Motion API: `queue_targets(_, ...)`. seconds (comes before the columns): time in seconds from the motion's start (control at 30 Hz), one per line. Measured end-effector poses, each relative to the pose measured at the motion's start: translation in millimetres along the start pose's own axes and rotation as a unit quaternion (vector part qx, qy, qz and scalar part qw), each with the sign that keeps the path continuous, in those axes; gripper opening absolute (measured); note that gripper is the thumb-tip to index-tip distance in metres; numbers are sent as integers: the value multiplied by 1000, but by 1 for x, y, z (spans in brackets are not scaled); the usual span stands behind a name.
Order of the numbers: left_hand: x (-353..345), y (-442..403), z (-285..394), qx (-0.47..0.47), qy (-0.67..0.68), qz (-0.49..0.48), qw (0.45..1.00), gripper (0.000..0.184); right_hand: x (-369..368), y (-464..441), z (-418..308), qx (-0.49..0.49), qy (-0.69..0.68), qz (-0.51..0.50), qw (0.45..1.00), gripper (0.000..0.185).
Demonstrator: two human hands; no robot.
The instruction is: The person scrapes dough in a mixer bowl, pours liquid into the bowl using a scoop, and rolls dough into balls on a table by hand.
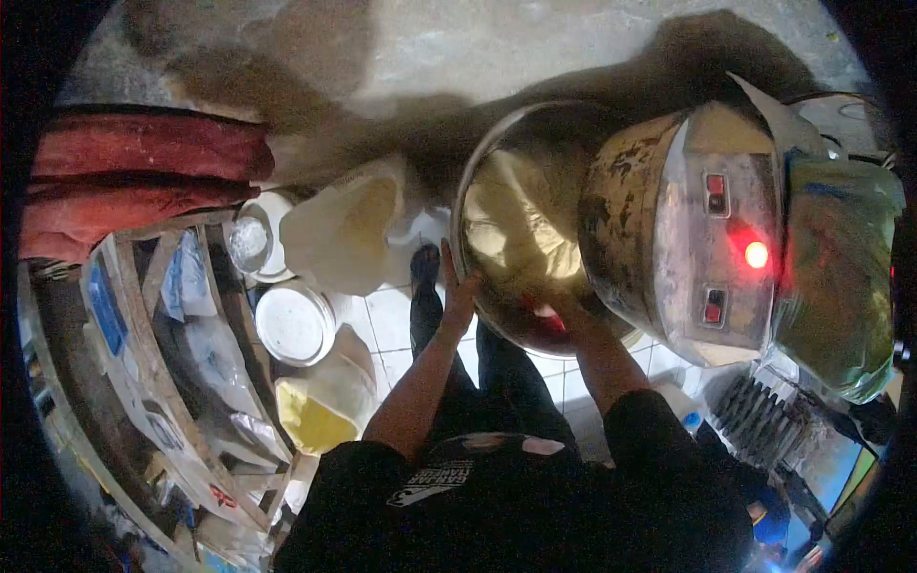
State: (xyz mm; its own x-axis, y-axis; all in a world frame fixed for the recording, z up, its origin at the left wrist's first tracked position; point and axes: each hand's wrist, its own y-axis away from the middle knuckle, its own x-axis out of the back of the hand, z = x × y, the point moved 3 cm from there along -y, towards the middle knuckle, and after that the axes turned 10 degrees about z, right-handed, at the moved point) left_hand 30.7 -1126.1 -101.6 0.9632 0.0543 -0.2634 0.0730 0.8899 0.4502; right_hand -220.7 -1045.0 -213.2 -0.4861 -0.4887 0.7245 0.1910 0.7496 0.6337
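Metal basin lies at 12 o'clock from our torso, its hollow facing us, its right edge hidden behind a scuffed metal drum. Our left forearm rises toward 12 o'clock, and our left hand meets the rim at 8 o'clock; its fingers point upward, with the thumb spread apart from them. Our right forearm slants toward 11 o'clock, taking our right hand over the basin at about 5 o'clock, beside a blurred red object; we cannot tell whether its fingers are clamped on that.

Underfoot we see white tiles, and at 12 o'clock a rough grey surface with dark shadows. The drum's panel, between 1 and 2 o'clock, carries 2 red switches and 1 glowing light, with a green bag past it at 2. Toward 10 o'clock sit a white-lidded bucket and red fabric; wooden shelving stands at 9 to 10
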Motion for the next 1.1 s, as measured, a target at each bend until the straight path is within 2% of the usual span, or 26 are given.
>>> queue_targets(0.07, 16, -9, -38, -20, -7, 0, 1000, 106, 3, 2, 1, -1, -1, -3, 1000, 35)
queue_targets(0.1, 32, -16, -72, -9, -72, -21, 997, 105, 4, 4, 2, 0, -3, -6, 1000, 35)
queue_targets(0.2, 26, -7, -67, 66, 85, -51, 993, 104, 6, 6, 5, 2, -2, -10, 1000, 35)
queue_targets(0.23, 29, -10, -66, 15, 0, -56, 998, 104, 6, 7, 7, 1, -1, -13, 1000, 35)
queue_targets(0.3, 34, -1, -68, -25, -87, -61, 994, 104, 5, 6, 9, 4, -3, -16, 1000, 36)
queue_targets(0.4, 16, -1, -46, 30, -5, -56, 998, 103, 9, 2, 10, 6, 0, -18, 1000, 36)
queue_targets(0.5, 16, 3, -47, 43, 17, -11, 999, 101, 1, -1, 12, 4, -5, -21, 1000, 36)
queue_targets(0.6, 37, -3, -87, 76, -81, -29, 993, 99, 6, 0, 11, 8, -3, -31, 999, 37)
queue_targets(0.63, 31, -3, -75, 62, -67, -13, 996, 97, 6, 3, 14, 7, -3, -33, 999, 37)
queue_targets(0.73, 22, 8, -60, 118, -31, -6, 992, 88, 10, 4, 20, 7, -2, -43, 999, 37)
queue_targets(0.8, 23, 9, -60, 20, -190, -4, 981, 85, 11, 4, 21, 6, -4, -47, 999, 37)
queue_targets(0.93, 21, 7, -58, 77, -93, -26, 992, 84, 10, 5, 22, 4, -5, -56, 998, 38)
queue_targets(0.97, 20, 7, -56, 19, -143, -20, 989, 82, 10, 5, 22, 4, -5, -58, 998, 38)
queue_targets(1.03, 13, 15, -47, -36, -194, -17, 980, 81, 9, 7, 24, 1, -6, -64, 998, 38)
queue_targets(1.07, 6, 22, -43, 22, -57, -10, 998, 81, 10, 8, 25, 0, -6, -65, 998, 38)
queue_targets(1.1, 0, 25, -39, 80, 81, -1, 994, 81, 10, 8, 25, 1, -8, -67, 998, 38)
